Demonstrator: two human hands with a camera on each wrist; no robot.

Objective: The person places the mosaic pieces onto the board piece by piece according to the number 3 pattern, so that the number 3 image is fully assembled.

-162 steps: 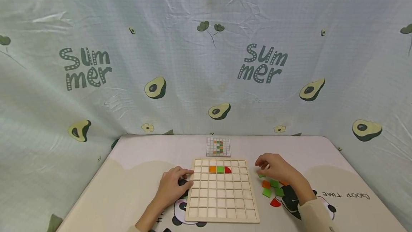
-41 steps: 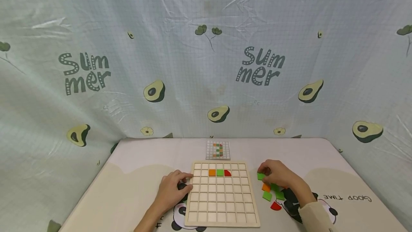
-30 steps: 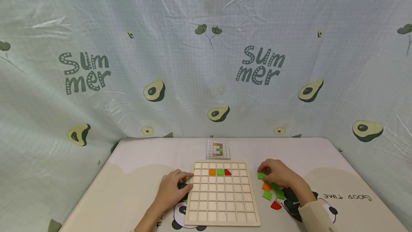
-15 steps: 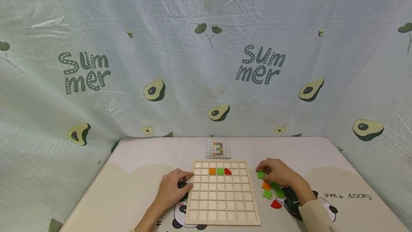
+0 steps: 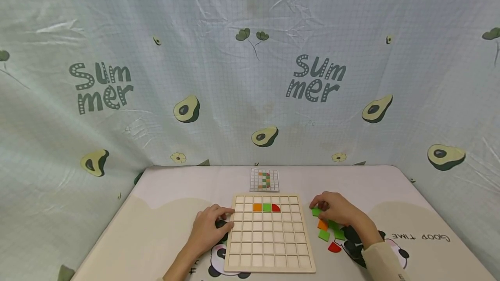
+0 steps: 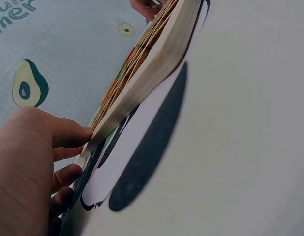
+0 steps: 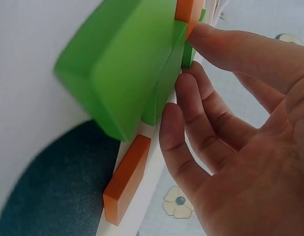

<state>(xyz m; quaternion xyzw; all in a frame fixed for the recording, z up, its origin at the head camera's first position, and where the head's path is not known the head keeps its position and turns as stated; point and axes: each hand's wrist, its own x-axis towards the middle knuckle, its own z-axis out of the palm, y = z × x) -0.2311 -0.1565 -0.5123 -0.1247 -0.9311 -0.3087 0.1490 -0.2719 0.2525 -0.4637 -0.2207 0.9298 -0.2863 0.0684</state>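
In the head view a wooden grid board (image 5: 269, 249) lies on the table, with an orange square tile (image 5: 257, 207), a green square tile (image 5: 267, 207) and a red quarter-round tile (image 5: 276, 207) in one row of cells. My left hand (image 5: 208, 230) touches the board's left edge with finger and thumb. On the right, my right hand (image 5: 337, 208) is over the loose tiles, fingers loosely bent beside a green tile (image 5: 316, 212). The right wrist view shows its thumb (image 7: 203, 34) near an orange tile (image 7: 187, 14), with several green tiles close by; I see no tile lifted.
Behind the board lies a small pattern card (image 5: 264, 180) with a coloured grid. Close to the right hand are a loose orange tile (image 5: 323, 224), a green tile (image 5: 324, 235) and a red quarter-round tile (image 5: 334, 247). A printed curtain (image 5: 234, 77) hangs behind the table.
My right hand came down to the far green tile between the oldest frame and 1.4 s ago. Since then its fingertips have shifted slightly left. The left hand stays at the board's edge.
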